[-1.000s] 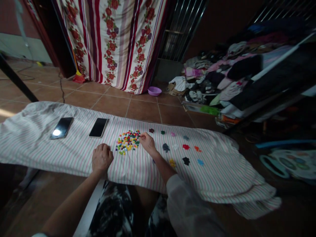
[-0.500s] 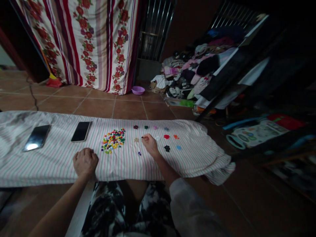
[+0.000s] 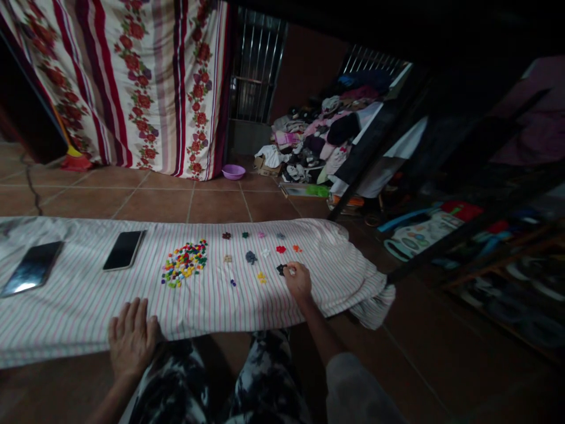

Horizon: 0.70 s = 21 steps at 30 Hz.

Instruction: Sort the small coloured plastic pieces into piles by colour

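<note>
My right hand is at a small cluster of black pieces, thumb and fingers pinched together at its right edge. Whatever is between the fingertips is hidden. On the near edge of the striped cloth, my left hand lies flat with its fingers stretched out, holding nothing. A larger mixed pile of small coloured pieces sits left of centre. Single-colour clusters lie around the right hand: yellow pieces, dark grey pieces, red pieces, orange pieces and white pieces.
Two phones lie at the left, a black-screened phone and a larger shiny one. Beige pieces and purple pieces form small groups. Beyond the table are a purple basin, a heap of clothes and a dark pole.
My right hand has moved right, from beside the beige pieces to the black cluster, uncovering the dark grey and yellow ones. My left hand's fingers have straightened. The view has shifted right.
</note>
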### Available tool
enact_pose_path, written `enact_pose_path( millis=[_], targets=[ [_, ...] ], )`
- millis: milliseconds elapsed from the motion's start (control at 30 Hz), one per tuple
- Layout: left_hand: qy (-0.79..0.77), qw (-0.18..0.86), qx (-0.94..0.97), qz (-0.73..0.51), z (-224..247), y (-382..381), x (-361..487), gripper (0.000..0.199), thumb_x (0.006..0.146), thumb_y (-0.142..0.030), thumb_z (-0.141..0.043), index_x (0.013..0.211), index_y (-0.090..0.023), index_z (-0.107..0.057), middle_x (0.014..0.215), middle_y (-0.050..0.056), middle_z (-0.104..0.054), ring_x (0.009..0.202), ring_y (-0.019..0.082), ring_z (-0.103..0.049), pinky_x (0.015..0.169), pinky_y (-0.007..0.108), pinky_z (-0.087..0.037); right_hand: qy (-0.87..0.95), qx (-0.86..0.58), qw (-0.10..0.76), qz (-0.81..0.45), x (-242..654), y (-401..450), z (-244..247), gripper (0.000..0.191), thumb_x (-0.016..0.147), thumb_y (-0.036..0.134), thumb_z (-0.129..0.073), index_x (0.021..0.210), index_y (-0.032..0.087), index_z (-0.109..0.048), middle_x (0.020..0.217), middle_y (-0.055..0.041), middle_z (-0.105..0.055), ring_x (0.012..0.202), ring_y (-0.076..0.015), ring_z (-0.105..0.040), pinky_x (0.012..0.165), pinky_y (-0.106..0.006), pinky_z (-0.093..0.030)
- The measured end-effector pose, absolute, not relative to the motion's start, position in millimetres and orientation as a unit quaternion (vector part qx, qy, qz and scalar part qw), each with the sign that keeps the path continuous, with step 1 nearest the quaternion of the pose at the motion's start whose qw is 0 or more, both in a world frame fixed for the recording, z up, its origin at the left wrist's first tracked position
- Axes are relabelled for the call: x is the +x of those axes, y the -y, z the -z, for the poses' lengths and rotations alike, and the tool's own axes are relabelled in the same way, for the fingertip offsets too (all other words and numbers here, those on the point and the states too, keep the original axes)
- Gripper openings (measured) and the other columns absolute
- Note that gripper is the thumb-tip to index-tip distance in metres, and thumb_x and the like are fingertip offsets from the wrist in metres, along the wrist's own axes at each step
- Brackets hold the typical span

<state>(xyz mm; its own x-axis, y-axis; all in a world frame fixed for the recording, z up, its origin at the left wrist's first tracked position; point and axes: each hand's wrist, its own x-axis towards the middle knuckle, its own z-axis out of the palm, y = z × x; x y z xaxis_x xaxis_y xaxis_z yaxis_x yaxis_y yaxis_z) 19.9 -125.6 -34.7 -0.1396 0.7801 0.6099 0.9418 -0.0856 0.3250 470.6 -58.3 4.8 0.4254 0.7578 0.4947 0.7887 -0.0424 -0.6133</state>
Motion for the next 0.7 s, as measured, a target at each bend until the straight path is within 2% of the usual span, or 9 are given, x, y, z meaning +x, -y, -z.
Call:
enact_pose_path(
  millis=[233, 333, 500, 700],
  targets=[
    [0.672, 0.129, -0.634, 0.362, 37.6, 129.3, 26.9, 0.057, 0.096, -0.040, -0.029, 0.144, -0.014, -0.044, 0.143, 0.019, -0.051, 0.145, 0.030, -0.032, 0.119, 0.056, -0.022, 0.562, -0.727, 0.393, 0.038, 464.0, 57.6, 2.5, 0.010, 0.076, 0.024, -0.053, 0.076, 0.019, -0.061, 0.084, -0.0087, -0.070, 0.087, -0.0234, -0.061, 0.090, -0.038, -0.043],
    [0.675, 0.133, -0.633, 0.356, 37.1, 129.2, 28.6, 0.058, 0.096, -0.040, -0.028, 0.143, -0.011, -0.045, 0.143, 0.021, -0.051, 0.145, 0.031, -0.032, 0.119, 0.056, -0.022, 0.557, -0.732, 0.390, 0.034, 464.4, 57.4, 7.5, 0.011, 0.076, 0.023, -0.053, 0.079, 0.019, -0.063, 0.087, -0.0093, -0.071, 0.089, -0.0236, -0.061, 0.092, -0.039, -0.043],
    [0.682, 0.122, -0.627, 0.357, 36.9, 129.0, 28.9, 0.059, 0.094, -0.042, -0.029, 0.142, -0.012, -0.047, 0.143, 0.019, -0.052, 0.144, 0.031, -0.033, 0.118, 0.057, -0.022, 0.537, -0.739, 0.406, 0.012, 468.7, 55.0, 15.2, 0.015, 0.077, 0.025, -0.052, 0.081, 0.018, -0.065, 0.087, -0.0105, -0.072, 0.086, -0.0240, -0.063, 0.088, -0.039, -0.047],
    [0.689, 0.106, -0.624, 0.351, 34.0, 130.3, 31.0, 0.060, 0.094, -0.040, -0.030, 0.141, -0.007, -0.047, 0.145, 0.022, -0.049, 0.146, 0.032, -0.030, 0.119, 0.057, -0.019, 0.525, -0.729, 0.438, -0.015, 471.5, 55.1, 17.1, 0.018, 0.074, 0.028, -0.052, 0.081, 0.019, -0.067, 0.086, -0.0100, -0.073, 0.082, -0.0235, -0.064, 0.085, -0.039, -0.050]
  ],
)
